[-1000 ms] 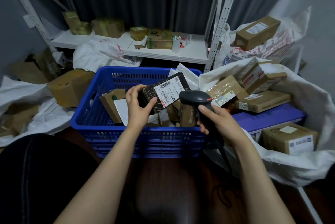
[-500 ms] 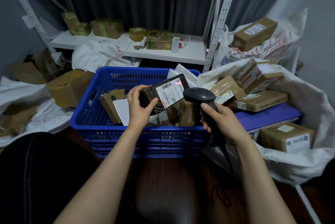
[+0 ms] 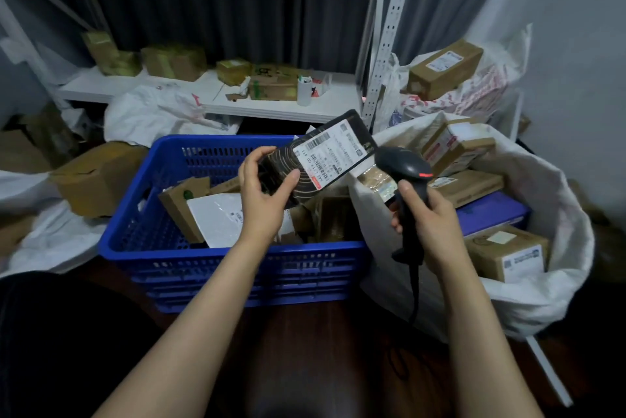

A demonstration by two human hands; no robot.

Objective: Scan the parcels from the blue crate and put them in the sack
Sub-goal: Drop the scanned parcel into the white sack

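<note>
Pinching the near end of a black parcel (image 3: pixel 306 177) between thumb and curled fingers, the left hand (image 3: pixel 262 195) holds it tilted above the right part of the blue crate (image 3: pixel 237 250). The parcel's white label (image 3: pixel 333 153) faces up and its far end points toward the right. The right hand (image 3: pixel 428 219) has its fingers wrapped round the handle of a dark barcode scanner (image 3: pixel 404 163), index finger laid along the front of the grip. The scanner's head sits just right of the parcel's far end; whether the two touch cannot be told. A black cable (image 3: pixel 415 289) hangs from the bottom of the handle. Below the held parcel, more parcels lie jumbled in the crate, among them a flat white one (image 3: pixel 216 214) leaning against a brown box (image 3: pixel 178 202). Right of the crate and touching it stands the open white sack (image 3: pixel 542 299), which holds several brown boxes, one at its near side (image 3: pixel 508 253), and a blue box (image 3: pixel 491 214). Beyond the crate, a white shelf (image 3: pixel 271 109) carries further brown boxes, and other cartons and white bags lie to the left.
</note>
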